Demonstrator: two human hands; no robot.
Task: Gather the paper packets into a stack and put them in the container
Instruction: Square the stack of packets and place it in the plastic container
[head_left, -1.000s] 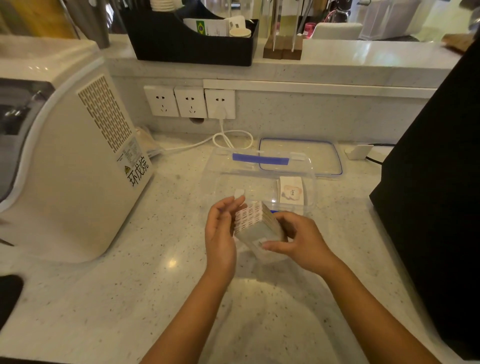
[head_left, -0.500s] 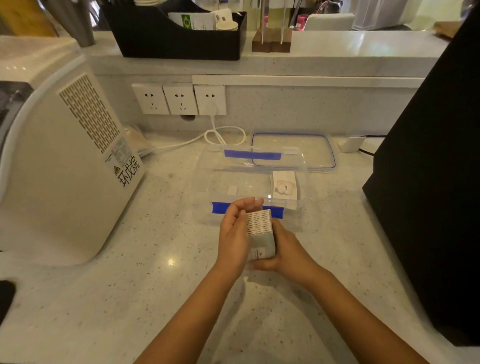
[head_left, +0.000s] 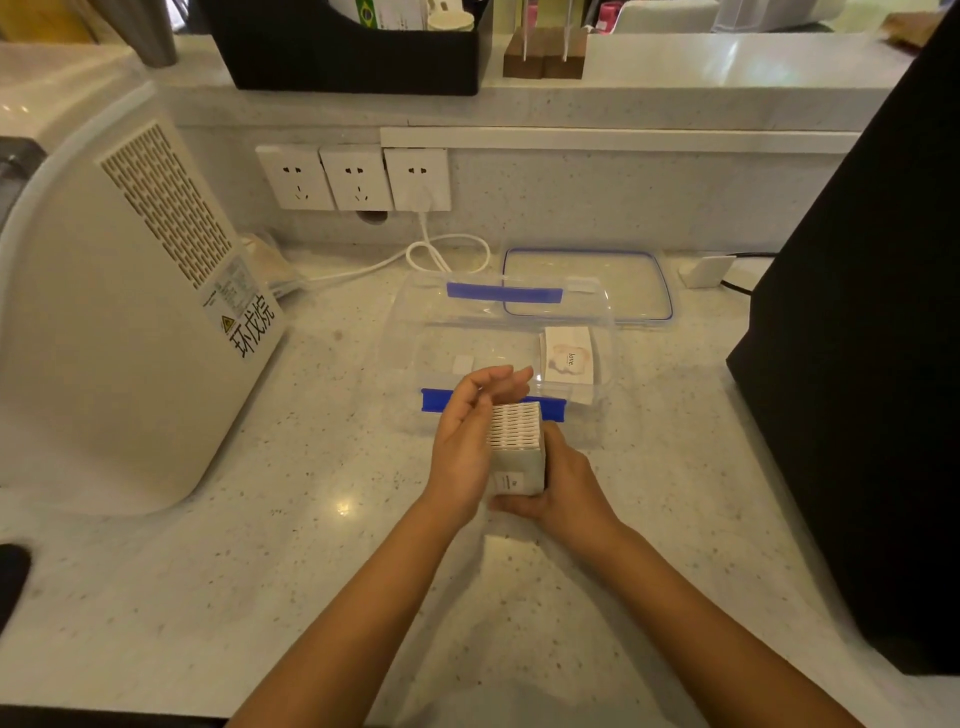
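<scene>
Standing at far left: white appliance (head_left: 119, 332) on speckled counter (head_left: 208, 597). Left hand (head_left: 467, 441) flat, fingers straight, palm pressed on left face of packet stack (head_left: 517, 447). Stack upright, edges squared, held above counter just in front of clear container (head_left: 498, 358). One packet (head_left: 569, 356) already inside container, right side. Right hand (head_left: 566, 488) cupped round stack's right side and bottom, gripping it. Lid (head_left: 589, 283) behind container. Black box (head_left: 872, 364) far right.
</scene>
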